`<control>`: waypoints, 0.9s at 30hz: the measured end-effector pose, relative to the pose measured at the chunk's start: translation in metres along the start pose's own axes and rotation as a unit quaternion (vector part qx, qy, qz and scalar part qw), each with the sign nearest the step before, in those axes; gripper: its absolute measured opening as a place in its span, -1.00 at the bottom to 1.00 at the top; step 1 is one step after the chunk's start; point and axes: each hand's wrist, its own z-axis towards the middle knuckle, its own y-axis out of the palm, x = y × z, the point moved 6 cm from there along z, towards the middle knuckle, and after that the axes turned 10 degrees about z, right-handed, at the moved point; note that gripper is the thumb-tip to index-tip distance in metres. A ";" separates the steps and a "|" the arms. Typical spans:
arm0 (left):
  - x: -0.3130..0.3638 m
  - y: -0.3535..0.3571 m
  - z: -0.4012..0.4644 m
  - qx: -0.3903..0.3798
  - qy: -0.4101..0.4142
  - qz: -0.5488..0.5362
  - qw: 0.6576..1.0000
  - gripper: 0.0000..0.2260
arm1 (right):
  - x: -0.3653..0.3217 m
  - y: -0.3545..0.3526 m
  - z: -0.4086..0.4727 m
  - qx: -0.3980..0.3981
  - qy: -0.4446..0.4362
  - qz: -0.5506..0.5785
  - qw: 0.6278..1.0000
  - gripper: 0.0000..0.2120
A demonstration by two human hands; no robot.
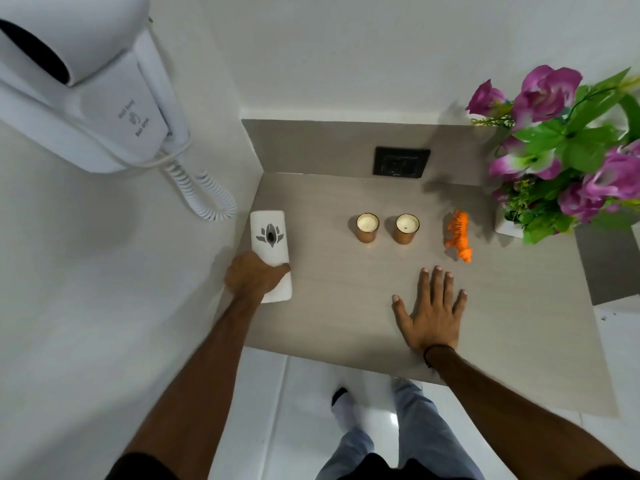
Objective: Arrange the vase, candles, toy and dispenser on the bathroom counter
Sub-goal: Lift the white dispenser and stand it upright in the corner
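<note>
At frame left, the left hand (254,277) grips the upright white plastic dispenser (270,251); the right hand (431,315) rests flat, empty, nearer the amber glass candles (367,227).

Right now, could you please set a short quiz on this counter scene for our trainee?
1. True or false: the right hand lies flat and open on the counter, holding nothing.
2. Which thing does the left hand grip?
A. a candle
B. the dispenser
C. the toy
3. Fill in: between the two candles and the vase stands the orange ____.

Key
1. True.
2. B; the left hand is closed around its near end.
3. Toy; it stands apart from both.
</note>
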 end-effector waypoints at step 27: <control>0.015 0.049 0.005 0.135 0.006 -0.458 0.879 -0.43 | -0.253 -0.016 0.096 -0.175 -0.184 0.313 0.915 -0.68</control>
